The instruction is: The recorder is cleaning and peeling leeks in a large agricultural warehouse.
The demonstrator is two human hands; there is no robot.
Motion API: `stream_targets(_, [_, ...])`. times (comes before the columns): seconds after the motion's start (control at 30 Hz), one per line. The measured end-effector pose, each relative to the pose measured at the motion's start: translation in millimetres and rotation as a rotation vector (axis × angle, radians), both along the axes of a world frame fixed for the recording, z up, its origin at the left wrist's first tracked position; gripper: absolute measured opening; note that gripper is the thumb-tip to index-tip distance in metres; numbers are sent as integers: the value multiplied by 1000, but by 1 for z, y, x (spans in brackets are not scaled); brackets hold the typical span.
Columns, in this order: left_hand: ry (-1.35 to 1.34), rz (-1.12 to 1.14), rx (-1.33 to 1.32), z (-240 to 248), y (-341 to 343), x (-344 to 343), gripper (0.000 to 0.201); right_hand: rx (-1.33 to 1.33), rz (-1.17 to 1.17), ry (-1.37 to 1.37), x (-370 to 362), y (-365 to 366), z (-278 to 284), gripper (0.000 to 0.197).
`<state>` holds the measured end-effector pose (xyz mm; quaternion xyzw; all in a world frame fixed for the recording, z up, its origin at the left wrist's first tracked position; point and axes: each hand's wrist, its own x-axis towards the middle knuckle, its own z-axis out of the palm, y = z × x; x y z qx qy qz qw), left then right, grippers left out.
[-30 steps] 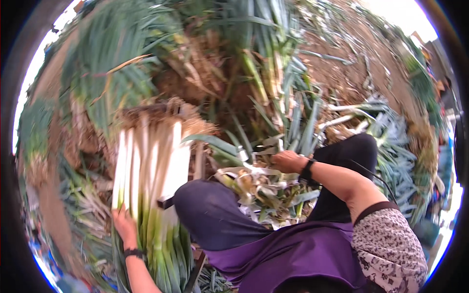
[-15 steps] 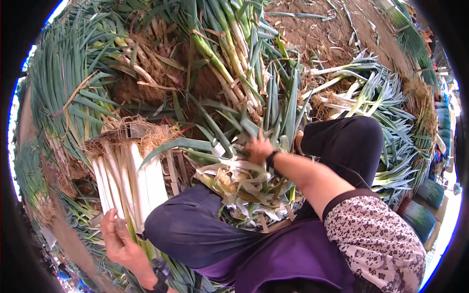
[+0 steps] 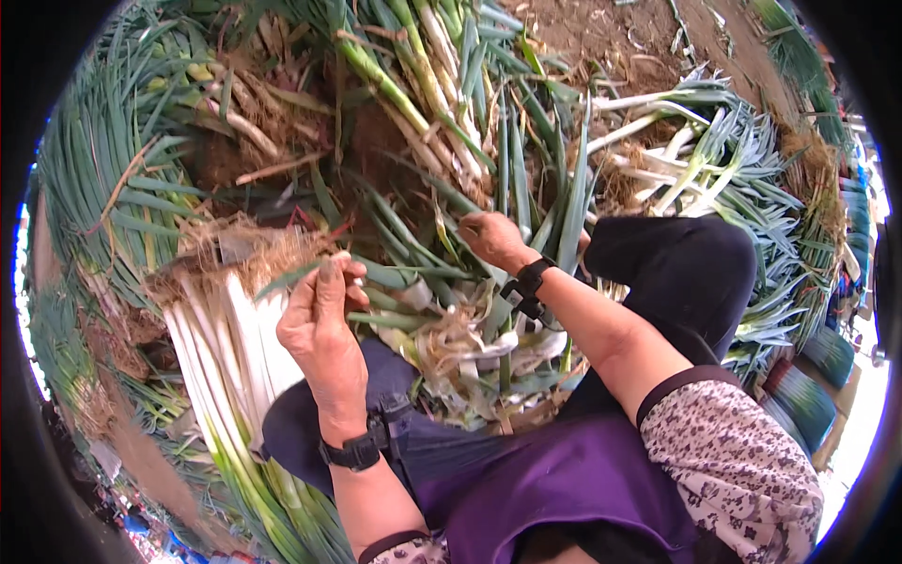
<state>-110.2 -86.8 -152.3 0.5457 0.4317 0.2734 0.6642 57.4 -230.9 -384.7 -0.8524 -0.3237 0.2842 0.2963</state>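
My left hand (image 3: 326, 329) is raised above my bent knee, its thumb and fingers pinched together. Whatever lies between those fingertips is too small to make out. Beside it, on my left, lies a row of leeks (image 3: 202, 338) with bare white shafts and tangled brown roots (image 3: 230, 246) at the far end. My right hand (image 3: 498, 242) is curled closed over green leek leaves (image 3: 409, 240) in front of me; its fingertips are partly hidden, so its hold is unclear. Nearer my lap is a heap of pale, torn leek peelings (image 3: 460, 343).
Soil-stained leeks (image 3: 437, 94) lie ahead of me, and a dense stack of green leaves (image 3: 103, 179) rises at far left. More leeks (image 3: 705, 169) spread beyond my right knee (image 3: 686, 263). Bare brown soil (image 3: 601, 38) shows at the far right.
My left hand has risen from beside the white leek shafts and moved right and away from me, its fingers now pinched. My right hand has shifted slightly farther away and curled.
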Motion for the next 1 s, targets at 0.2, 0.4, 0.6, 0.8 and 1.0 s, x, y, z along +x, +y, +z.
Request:
stream_targets(0.2, [149, -147, 46, -6, -7, 10, 22, 130, -192, -298, 56, 51, -23, 32])
stream_targets(0.4, [152, -352, 4, -10, -18, 23, 27, -177, -307, -229, 86, 106, -38, 38])
stream_targets(0.6, [217, -441, 24, -18, -21, 20, 27, -216, -124, 42, 106, 104, -35, 53])
stream_targets(0.8, [254, -478, 31, -27, -31, 31, 31, -144, -199, -47, 89, 94, -64, 61])
stream_targets(1.0, [335, -549, 107, -41, -27, 42, 33, 305, 393, 213, 68, 104, -41, 27])
